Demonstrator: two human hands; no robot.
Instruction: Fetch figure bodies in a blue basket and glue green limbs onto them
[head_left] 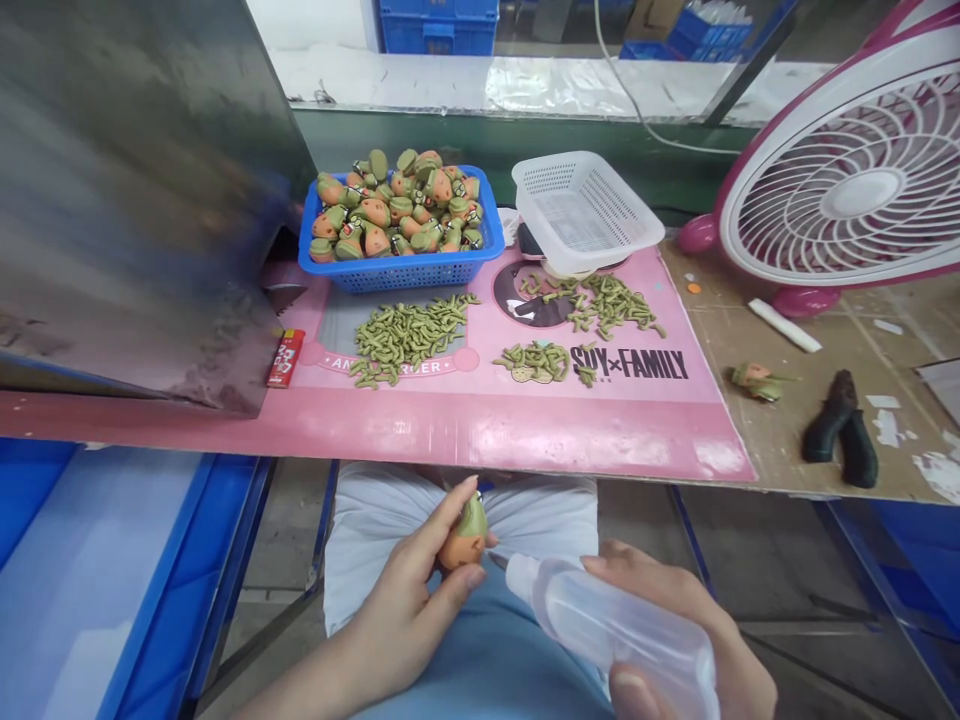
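Note:
My left hand (409,590) holds a small orange and green toy figure (465,535) over my lap, below the table edge. My right hand (675,630) grips a clear plastic squeeze bottle (607,625) whose nozzle points at the figure and nearly touches it. On the pink mat (525,420) above lie piles of small green parts (405,335), with a smaller heap of green parts (536,360) near the print. A blue basket (401,270) at the back is heaped with the same orange and green figures.
An empty white basket (585,210) stands to the right of the blue one. A pink fan (847,170) occupies the far right. One loose figure (757,380), dark pliers (840,430) and a white stick (784,325) lie on the cardboard. A grey metal box (127,190) fills the left.

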